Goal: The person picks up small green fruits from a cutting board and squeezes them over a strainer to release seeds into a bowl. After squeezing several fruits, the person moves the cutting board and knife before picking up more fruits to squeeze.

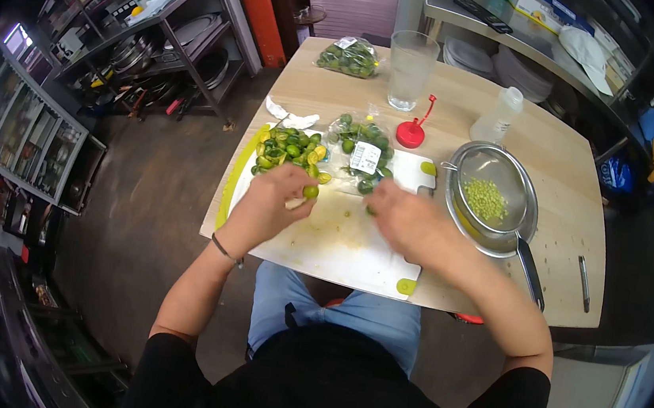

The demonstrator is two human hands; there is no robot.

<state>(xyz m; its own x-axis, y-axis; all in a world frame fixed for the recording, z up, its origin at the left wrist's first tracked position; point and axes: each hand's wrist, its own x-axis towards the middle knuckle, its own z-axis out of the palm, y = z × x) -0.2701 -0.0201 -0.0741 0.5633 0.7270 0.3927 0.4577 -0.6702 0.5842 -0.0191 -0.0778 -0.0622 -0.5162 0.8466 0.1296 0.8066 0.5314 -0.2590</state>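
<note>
In my left hand [267, 202] a small green lime [310, 192] is pinched between thumb and fingers, above the white cutting board [314, 246]. My right hand [405, 216] is slightly blurred, its fingers closed around a bit of green that looks like another small lime [371, 209]. Just beyond the hands lies an opened clear bag of whole limes [348, 144] with a white label. To its left, a pile of cut, squeezed lime halves [288, 150] sits on the board. Small seeds and wet spots dot the board between my hands.
A mesh strainer [496, 186] with pale green seeds [487, 198] rests over a metal bowl at right. Behind stand a tall clear glass [409, 73], a red squeeze-bottle cap [411, 134], a plastic bottle [499, 114] and another lime bag [349, 57]. A pen [583, 283] lies at right.
</note>
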